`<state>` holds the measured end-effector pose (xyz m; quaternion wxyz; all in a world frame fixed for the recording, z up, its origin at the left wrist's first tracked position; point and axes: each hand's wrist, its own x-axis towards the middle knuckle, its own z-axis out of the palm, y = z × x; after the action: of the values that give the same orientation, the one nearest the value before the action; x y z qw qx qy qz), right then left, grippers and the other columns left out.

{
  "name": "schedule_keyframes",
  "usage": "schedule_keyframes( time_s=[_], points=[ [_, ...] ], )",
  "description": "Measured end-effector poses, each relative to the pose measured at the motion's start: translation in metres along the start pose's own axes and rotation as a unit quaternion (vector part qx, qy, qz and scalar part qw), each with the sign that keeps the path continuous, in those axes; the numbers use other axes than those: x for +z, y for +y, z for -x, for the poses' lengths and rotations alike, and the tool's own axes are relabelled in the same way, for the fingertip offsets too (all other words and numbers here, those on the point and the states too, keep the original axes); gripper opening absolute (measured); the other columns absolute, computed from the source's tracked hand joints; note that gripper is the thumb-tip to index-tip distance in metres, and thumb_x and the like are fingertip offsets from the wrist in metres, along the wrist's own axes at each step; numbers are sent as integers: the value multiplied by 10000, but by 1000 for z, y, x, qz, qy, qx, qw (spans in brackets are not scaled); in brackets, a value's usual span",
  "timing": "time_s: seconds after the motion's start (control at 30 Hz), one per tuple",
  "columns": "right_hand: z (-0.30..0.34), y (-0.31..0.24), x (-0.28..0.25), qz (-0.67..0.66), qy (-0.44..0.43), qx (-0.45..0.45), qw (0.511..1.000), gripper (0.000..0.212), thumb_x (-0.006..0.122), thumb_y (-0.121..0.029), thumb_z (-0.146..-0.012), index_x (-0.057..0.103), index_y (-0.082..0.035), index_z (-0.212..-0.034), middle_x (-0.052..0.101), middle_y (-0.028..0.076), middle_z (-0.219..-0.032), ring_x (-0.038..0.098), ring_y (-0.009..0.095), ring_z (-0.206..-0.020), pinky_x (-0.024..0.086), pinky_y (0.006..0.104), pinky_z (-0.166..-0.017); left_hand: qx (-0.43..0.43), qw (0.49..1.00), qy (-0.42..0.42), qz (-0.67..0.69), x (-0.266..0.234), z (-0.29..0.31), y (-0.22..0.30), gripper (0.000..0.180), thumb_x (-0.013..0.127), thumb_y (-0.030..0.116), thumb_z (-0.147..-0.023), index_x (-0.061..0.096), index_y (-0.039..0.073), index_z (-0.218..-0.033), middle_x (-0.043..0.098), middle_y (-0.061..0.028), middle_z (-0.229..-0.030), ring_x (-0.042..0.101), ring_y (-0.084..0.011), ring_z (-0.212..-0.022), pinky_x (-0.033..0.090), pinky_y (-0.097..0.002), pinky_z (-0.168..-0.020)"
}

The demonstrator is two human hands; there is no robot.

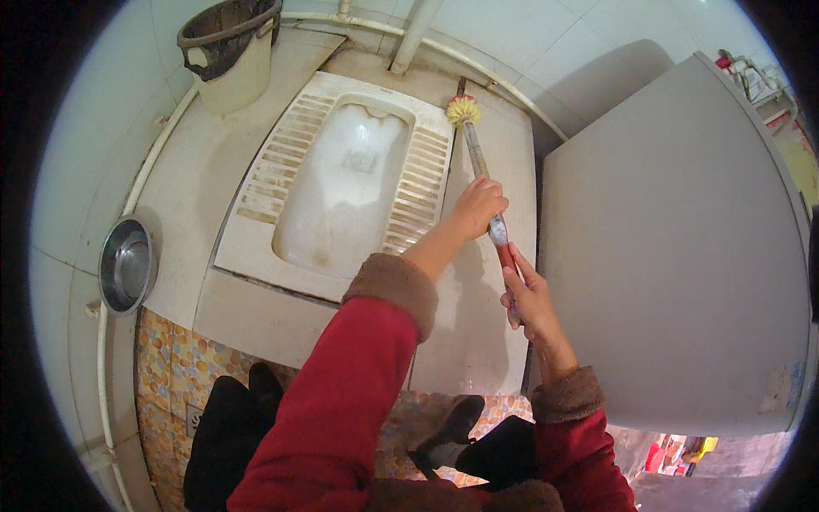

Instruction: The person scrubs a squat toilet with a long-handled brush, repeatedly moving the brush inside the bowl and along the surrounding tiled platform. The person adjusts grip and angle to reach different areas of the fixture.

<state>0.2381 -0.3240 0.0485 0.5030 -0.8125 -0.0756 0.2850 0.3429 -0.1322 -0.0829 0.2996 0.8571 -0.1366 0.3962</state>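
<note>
Both hands grip a long-handled toilet brush [477, 152] with a round, pale yellow bristle head. My left hand [479, 207] is wrapped round the middle of the handle. Lower down, my right hand [531, 297] closes on the red end of the handle, its index finger lying along it. The bristle head is at the far right corner of a white squat toilet [438, 128], over the raised tiled ledge. Whether the bristles touch the ledge I cannot tell. Brown stains mark the toilet's ribbed footrests and basin.
A cream bin [239, 92] with a dark liner stands at the far left. A metal basin [128, 266] rests against the left wall. On the right, a large grey panel [674, 247] closes off the side. White pipes [162, 141] run along the walls. The ledge drops to a patterned floor [166, 358].
</note>
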Motion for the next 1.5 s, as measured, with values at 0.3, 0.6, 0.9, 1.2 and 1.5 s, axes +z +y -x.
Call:
schedule_keyframes(
  time_s=[0.3, 0.6, 0.9, 1.2, 1.5],
  points=[
    [146, 41, -20, 52, -32, 29, 998, 563, 539, -203, -1050, 344, -177, -1578, 456, -41, -673, 436, 69, -506, 313, 220, -388, 36, 999, 33, 13, -34, 75, 141, 178, 726, 101, -661, 579, 99, -763, 580, -83, -869, 568, -290, -955, 433, -494, -974],
    [361, 24, -71, 52, -54, 161, 984, 573, 565, -156, -1034, 371, -199, -1572, 497, -33, -669, 448, 52, -533, 338, 203, -437, 63, 989, 10, 136, -92, 133, 338, 113, 619, 176, -748, 550, 94, -713, 521, -64, -716, 550, -258, -739, 432, -394, -696],
    [465, -26, -90, 156, 118, 238, 952, 420, 666, -41, -920, 642, -44, -1340, 710, 60, -856, 574, 65, -628, 396, 191, -519, 47, 982, -43, 179, -124, 143, 433, 114, 666, 176, -741, 566, 121, -733, 545, -49, -692, 581, -230, -710, 423, -388, -677],
    [373, 6, -33, 252, 149, -47, 955, 338, 726, -51, -894, 698, -5, -1228, 763, 149, -1044, 670, 102, -887, 527, 262, -802, 78, 988, -39, 128, -102, 120, 324, 177, 721, 277, -708, 611, 140, -734, 590, -40, -679, 623, -257, -699, 440, -413, -673],
    [422, -55, -88, 267, 123, 118, 948, 377, 735, -22, -874, 692, -3, -1248, 752, 135, -1074, 662, 108, -927, 517, 257, -831, -25, 985, -24, 167, -117, 117, 404, 96, 686, 173, -711, 618, 112, -741, 627, -72, -732, 637, -265, -780, 432, -427, -756]
  ],
)
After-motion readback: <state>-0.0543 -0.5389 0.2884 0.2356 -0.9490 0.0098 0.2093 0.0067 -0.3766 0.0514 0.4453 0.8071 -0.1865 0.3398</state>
